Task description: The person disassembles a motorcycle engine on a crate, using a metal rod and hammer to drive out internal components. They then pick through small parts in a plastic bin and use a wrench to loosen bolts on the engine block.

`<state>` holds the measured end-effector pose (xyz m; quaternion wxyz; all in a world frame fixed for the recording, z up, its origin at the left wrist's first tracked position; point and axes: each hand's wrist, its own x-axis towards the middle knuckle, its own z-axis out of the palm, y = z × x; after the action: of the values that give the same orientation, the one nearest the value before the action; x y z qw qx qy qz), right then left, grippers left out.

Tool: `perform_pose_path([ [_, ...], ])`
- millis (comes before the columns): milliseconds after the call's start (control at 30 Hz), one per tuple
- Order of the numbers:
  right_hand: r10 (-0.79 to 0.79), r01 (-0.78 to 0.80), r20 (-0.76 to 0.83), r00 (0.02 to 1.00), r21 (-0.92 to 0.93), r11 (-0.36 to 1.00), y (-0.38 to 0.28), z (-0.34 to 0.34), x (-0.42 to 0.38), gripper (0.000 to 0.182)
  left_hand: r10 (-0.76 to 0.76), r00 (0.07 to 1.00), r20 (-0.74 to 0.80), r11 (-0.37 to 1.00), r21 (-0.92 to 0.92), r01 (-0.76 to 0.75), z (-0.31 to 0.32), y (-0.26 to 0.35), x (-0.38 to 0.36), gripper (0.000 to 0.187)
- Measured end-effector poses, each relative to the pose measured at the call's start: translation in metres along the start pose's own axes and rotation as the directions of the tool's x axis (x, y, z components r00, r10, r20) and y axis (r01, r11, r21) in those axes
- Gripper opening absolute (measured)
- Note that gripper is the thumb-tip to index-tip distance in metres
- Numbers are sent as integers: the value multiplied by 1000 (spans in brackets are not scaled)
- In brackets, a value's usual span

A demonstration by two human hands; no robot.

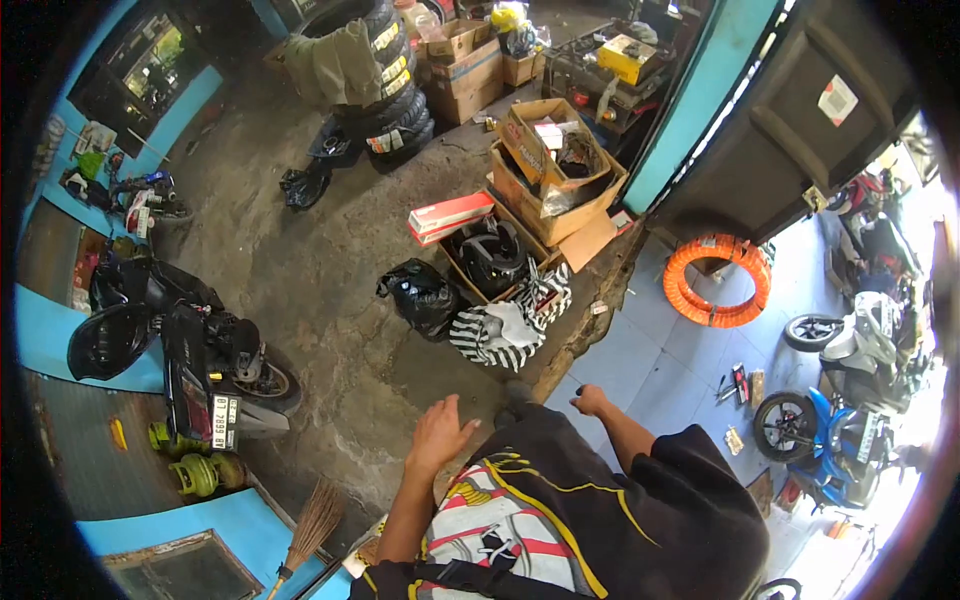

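Observation:
My left hand (442,436) hangs in front of my body over the concrete floor, fingers stretched out and holding nothing. My right hand (590,400) is closed, with a small dark end showing at the fingers; what it is I cannot make out. Ahead of my hands lies a black-and-white striped plastic bag (497,335). Beside it sits a knotted black plastic bag (422,297). Just behind, a black helmet (489,257) rests in an open cardboard box, with a red-and-white long box (451,217) by its far edge. Neither hand touches these things.
Open cardboard boxes (560,165) stand by the doorway, near stacked tyres (395,100). An orange-wrapped tyre (717,280) leans at the door. Motorbikes stand on both sides, including a black scooter (190,350) and a blue motorbike (835,440). A broom (315,525) is at lower left.

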<state>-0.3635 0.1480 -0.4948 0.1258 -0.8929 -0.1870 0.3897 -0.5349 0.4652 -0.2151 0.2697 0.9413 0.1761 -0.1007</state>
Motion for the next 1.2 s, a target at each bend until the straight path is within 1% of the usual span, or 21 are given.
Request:
perform_pose_path([
  [33,-9,9,-9,1000,-3,1000,7,-13,12,50,-35,999,31,999,-38,37,-4,-2,4,64],
  [100,109,-107,15,994,-112,988,4,-25,39,50,-44,996,75,998,-49,48,-2,-13,5,65],
  [167,65,-63,13,998,-114,991,-20,-52,55,50,-67,968,243,989,-114,97,-5,-16,10,69],
  [200,42,-40,13,999,-116,992,-34,-64,58,51,-87,965,248,985,-122,121,-2,-26,9,69],
  [267,27,-23,56,998,-75,997,-58,-65,83,52,14,890,456,965,-239,107,7,-42,9,70],
  [300,15,-14,75,997,-15,1000,-72,-62,95,53,-7,848,531,937,-293,191,5,-47,10,67],
  [333,17,-15,88,996,-30,999,-89,-60,101,53,-10,846,533,930,-306,203,2,-58,11,67],
  [400,-251,275,206,946,-93,957,-141,-61,108,54,-28,863,504,836,-461,296,-5,-87,13,64],
  [533,-224,308,297,928,-275,911,-228,-10,147,48,-17,880,475,819,-498,285,-26,-174,25,62],
  [600,-10,140,375,927,-319,937,-281,-1,163,52,-39,898,439,748,-583,317,-49,-219,30,62],
  [633,-15,67,276,961,-179,982,-306,0,157,52,-60,897,439,739,-584,335,-59,-241,30,62],
  [667,-124,188,251,960,-251,949,-328,16,173,50,-84,906,414,725,-598,341,-69,-259,28,62],
  [733,-80,193,402,912,-250,949,-385,17,196,53,-67,920,386,815,-511,274,-90,-299,28,62],
  [767,-123,215,364,923,-223,951,-413,16,200,55,-62,926,373,775,-567,280,-72,-329,28,58],
  [833,-185,250,276,943,-224,942,-485,-8,188,57,-62,924,378,720,-624,304,-89,-352,26,56],
  [900,-243,286,241,939,-163,944,-519,-8,207,54,-40,931,362,654,-695,298,-93,-383,36,50],
  [967,-260,281,193,946,-95,955,-546,-7,233,47,-16,948,319,687,-685,242,-106,-406,48,46],
  [1067,-311,317,179,934,-8,948,-579,-25,255,55,-26,942,335,680,-685,262,-135,-432,65,42],
  [1133,-135,169,196,971,-169,971,-592,-27,278,53,-91,922,376,597,-721,353,-154,-453,77,44],
  [1167,-106,147,189,976,-219,964,-591,-21,294,45,-73,914,398,482,-788,382,-156,-469,85,45],
  [1200,-107,164,213,971,-272,948,-588,-17,307,43,-92,907,411,487,-776,401,-160,-488,91,46],
])
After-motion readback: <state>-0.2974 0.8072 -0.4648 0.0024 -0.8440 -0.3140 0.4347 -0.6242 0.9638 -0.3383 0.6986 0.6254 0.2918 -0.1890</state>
